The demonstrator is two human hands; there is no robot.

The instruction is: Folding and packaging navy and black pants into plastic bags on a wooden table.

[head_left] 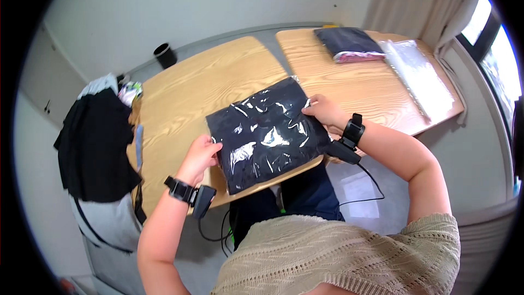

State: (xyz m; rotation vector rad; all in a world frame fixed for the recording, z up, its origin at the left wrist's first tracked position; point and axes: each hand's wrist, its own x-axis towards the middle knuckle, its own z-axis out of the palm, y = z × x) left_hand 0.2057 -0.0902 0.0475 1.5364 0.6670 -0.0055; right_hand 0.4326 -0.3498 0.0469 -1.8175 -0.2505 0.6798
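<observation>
A folded dark garment in a clear plastic bag [267,131] lies between my hands, tilted over the near edge of the wooden table. My left hand [200,158] pinches its left edge, thumb on top of the plastic. At the opposite edge, my right hand [326,112] grips the bag near its upper right side, thumb also on top. Glossy highlights and wrinkles run across the plastic. The fingers under the bag are hidden on both sides. Each wrist wears a black strap with a small device and a cable.
On the right-hand table [305,49] sit a stack of bagged garments [349,43] and a pile of clear plastic bags [419,76]. Black clothing [95,142] is heaped at the left table's side. A black bin [165,55] stands behind, and a curtained window is at right.
</observation>
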